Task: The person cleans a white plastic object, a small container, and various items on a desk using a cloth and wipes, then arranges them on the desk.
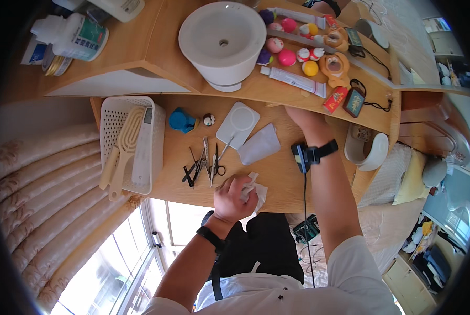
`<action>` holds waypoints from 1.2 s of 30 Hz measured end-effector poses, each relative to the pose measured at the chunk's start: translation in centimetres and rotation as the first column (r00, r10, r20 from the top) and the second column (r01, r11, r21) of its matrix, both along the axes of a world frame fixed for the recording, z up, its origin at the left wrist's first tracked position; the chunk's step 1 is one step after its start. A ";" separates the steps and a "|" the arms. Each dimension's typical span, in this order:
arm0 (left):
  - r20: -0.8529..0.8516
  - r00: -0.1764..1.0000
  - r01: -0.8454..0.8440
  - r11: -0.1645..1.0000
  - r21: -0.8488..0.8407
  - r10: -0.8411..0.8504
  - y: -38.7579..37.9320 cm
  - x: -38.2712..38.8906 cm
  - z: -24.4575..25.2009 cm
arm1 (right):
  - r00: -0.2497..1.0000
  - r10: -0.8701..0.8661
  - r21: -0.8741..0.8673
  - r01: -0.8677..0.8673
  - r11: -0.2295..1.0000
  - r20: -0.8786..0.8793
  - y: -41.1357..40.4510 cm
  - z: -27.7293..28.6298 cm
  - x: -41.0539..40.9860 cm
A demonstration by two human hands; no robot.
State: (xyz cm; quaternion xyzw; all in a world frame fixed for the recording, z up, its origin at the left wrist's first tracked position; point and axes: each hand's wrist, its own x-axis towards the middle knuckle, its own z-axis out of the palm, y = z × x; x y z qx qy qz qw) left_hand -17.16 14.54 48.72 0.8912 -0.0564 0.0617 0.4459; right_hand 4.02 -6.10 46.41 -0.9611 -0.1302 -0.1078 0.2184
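Observation:
My left hand [235,197] is closed around a crumpled white tissue [259,193] at the desk's front edge. Just beyond it lie metal grooming tools: small scissors [220,169], tweezers [213,171] and several other thin tools [197,169]. My right hand [303,115] reaches beneath the raised shelf [254,88], which hides its fingers; whatever it touches there is out of sight. Between the hands rests a folded pale cloth [259,145]. It lies beside a white rectangular plate [238,126] with a round raised disc, and a thin stick [227,147] leans near its lower edge.
A white perforated basket [159,145] with a vented hairbrush [126,141] stands left. Nearby are a blue object [181,120] and a small ball-like figure [209,119]. The shelf bears a white round vessel [223,47], a tube [294,81] and small toys [334,69] before a mirror. A black cable [305,204] hangs from my right wrist.

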 end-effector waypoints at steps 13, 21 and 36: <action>-0.024 0.999 -0.033 0.998 -0.058 0.032 0.2 0.2 0.2 | 0.970 0.230 0.013 -0.230 0.973 -0.082 6.1 8.6 -9.2; -0.095 0.995 -0.063 0.960 -0.273 0.038 2.0 -0.2 0.9 | 0.966 0.117 -0.347 -0.193 0.918 -0.229 13.5 6.1 -3.3; -0.490 0.871 -0.325 0.727 -0.605 -0.019 10.3 -11.3 8.5 | 0.993 0.098 -0.628 -0.033 0.777 0.069 13.3 5.9 -4.1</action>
